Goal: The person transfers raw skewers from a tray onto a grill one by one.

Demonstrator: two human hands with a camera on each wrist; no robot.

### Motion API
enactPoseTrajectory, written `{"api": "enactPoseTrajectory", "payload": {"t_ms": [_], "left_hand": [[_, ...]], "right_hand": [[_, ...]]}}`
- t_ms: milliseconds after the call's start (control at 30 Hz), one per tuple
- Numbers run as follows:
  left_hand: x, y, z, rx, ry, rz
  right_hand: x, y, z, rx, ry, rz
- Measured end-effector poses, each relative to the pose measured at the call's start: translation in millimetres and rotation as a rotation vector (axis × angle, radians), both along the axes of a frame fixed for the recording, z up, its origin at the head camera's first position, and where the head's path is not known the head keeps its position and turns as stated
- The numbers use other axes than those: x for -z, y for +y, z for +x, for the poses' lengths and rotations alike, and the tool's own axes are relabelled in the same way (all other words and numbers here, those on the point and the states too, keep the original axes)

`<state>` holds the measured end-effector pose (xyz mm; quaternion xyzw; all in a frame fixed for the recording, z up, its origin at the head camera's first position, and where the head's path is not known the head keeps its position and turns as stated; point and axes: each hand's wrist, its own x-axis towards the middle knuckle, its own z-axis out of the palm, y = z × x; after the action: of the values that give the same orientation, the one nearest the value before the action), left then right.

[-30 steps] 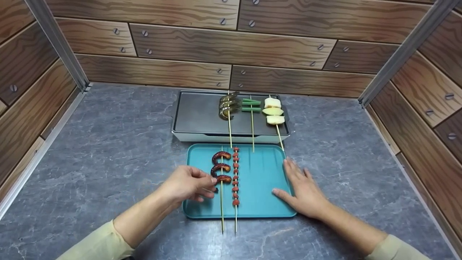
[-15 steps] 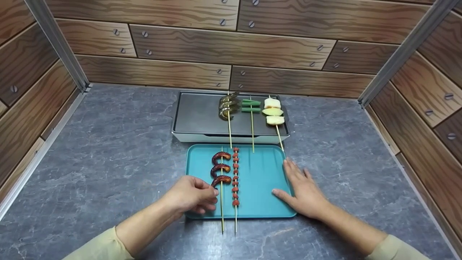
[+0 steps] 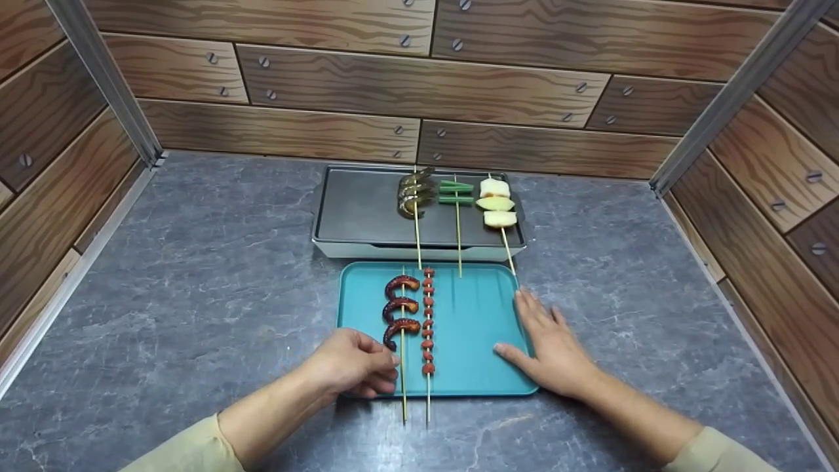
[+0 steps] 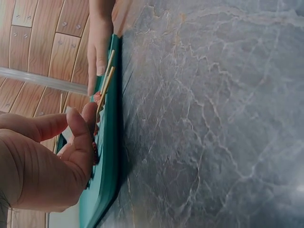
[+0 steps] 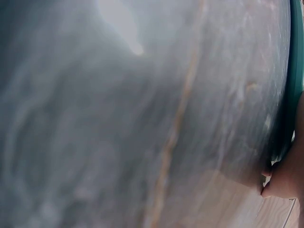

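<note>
My left hand [image 3: 359, 364] is beside the lower bare stick of a skewer of dark red octopus tentacle pieces [image 3: 402, 306]. Its fingers are loosely curled, with the thumb tip close to the stick and nothing visibly gripped. In the left wrist view the fingers [image 4: 81, 137] overlap the skewers. To the right lies a skewer of small red pieces [image 3: 428, 344]. Both rest on a teal tray [image 3: 478, 341], sticks jutting over its near edge. My right hand [image 3: 554, 347] lies with straight fingers along the tray's right rim, thumb reaching inside; the right wrist view catches only part of it.
Behind the tray stands a black griddle [image 3: 360, 203]. It holds a shrimp skewer [image 3: 415, 191], a skewer of green stalks [image 3: 456, 191] and one of pale chunks [image 3: 497, 203]; their sticks reach towards the tray. Wood-patterned panels [image 3: 419, 85] enclose the grey marbled table [image 3: 216, 275].
My left hand has moved down towards the near edge, away from the lowest tentacle piece, whose curled tail now shows. The right hand and the tray have stayed put.
</note>
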<state>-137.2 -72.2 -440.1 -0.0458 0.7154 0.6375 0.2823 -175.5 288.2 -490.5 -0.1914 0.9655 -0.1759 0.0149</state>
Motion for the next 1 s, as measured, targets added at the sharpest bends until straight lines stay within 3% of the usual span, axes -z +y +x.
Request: {"api": "enactPoseTrajectory", "payload": {"t_ms": [767, 1000], "left_hand": [[4.4, 7.7, 0.0, -0.014, -0.038, -0.004], [4.5, 13.2, -2.6, -0.013, -0.055, -0.044]], "right_hand": [[0.4, 0, -1.3, 0.003, -0.011, -0.003], [0.9, 0, -1.7, 0.003, -0.010, -0.004]]}}
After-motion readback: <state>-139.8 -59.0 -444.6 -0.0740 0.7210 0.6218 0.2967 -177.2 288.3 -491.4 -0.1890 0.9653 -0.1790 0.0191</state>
